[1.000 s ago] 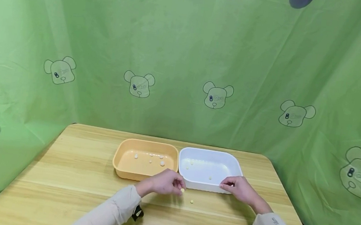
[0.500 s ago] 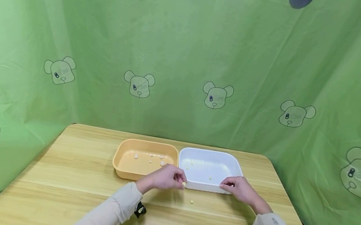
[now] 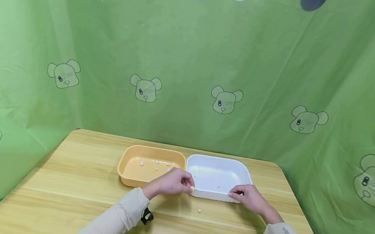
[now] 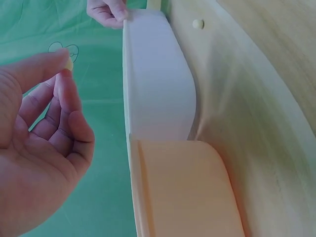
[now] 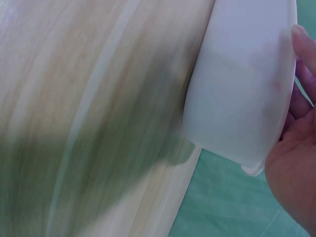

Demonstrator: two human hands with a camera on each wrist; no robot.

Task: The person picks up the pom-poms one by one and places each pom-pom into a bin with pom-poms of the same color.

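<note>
My left hand (image 3: pixel 174 181) pinches a small, round, yellow tablet (image 4: pixel 69 64) between thumb and index finger, above the tray rims. It is near the front corner where the orange tray (image 3: pixel 127 181) meets the white tray (image 3: pixel 211 195). With its thumb outside and fingers inside, my right hand (image 3: pixel 249 197) grips the white tray's front rim near the right corner. Another yellow tablet (image 3: pixel 199 211) lies on the table in front of the white tray. Inside that tray are a few yellow tablets (image 3: pixel 218 186). Several white tablets (image 3: pixel 141 163) lie in the orange one, partly hidden by my left hand.
Both trays stand side by side toward the back of the wooden table (image 3: pixel 88 183). A green curtain (image 3: pixel 179 127) with bear prints hangs behind the table and along both sides.
My left hand has risen and moved slightly forward with the tablet, from over the table up to the white tray's front rim. My right hand has stayed on the rim.
</note>
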